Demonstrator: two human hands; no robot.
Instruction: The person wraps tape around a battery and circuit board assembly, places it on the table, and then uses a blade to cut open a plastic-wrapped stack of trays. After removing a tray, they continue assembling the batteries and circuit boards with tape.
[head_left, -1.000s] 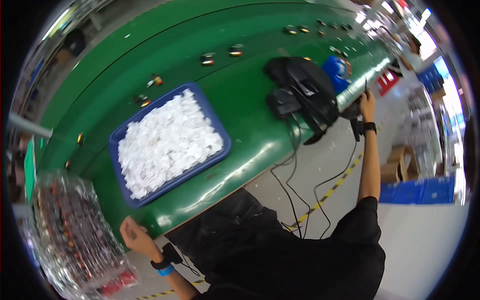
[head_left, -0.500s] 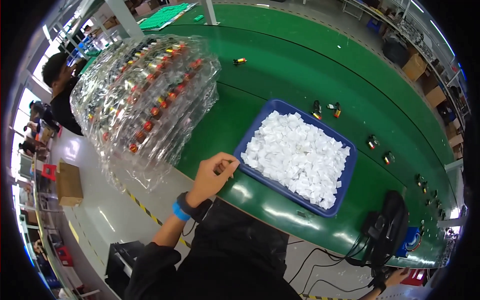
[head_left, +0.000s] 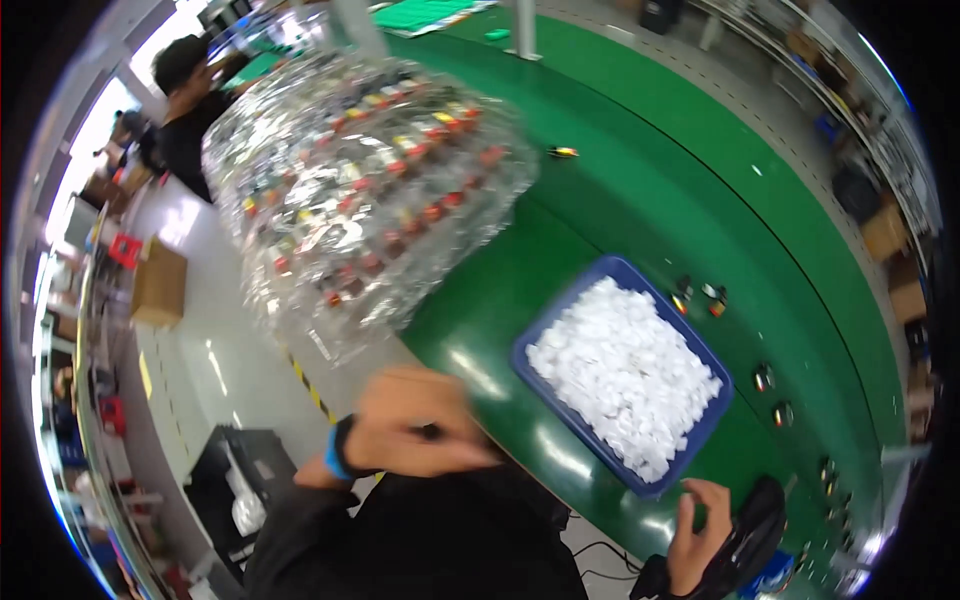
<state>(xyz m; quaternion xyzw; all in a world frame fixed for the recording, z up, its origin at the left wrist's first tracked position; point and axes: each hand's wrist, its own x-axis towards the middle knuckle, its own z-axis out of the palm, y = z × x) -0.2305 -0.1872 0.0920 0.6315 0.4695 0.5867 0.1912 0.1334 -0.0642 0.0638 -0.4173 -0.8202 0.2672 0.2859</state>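
My left hand (head_left: 415, 432) is blurred in front of my chest, just off the near edge of the green conveyor table (head_left: 640, 200). It wears a blue band and a dark watch. A small dark spot shows at its fingers, but I cannot tell whether it grips anything. My right hand (head_left: 698, 528) is at the lower right with fingers apart, touching the side of a black device (head_left: 752, 535) at the table's edge. Between the hands stands a blue tray (head_left: 558, 322) heaped with small white pieces.
A big clear plastic bundle (head_left: 370, 200) of small red and yellow parts lies on the table's left end. Small parts (head_left: 700, 296) dot the belt beyond the tray. A person in black (head_left: 190, 110) stands far left. A cardboard box (head_left: 160, 285) and a black bin (head_left: 240, 480) sit on the floor.
The view has kept swinging left. My left hand has drawn back from the tray's corner toward my chest. My right hand now rests against the black device.
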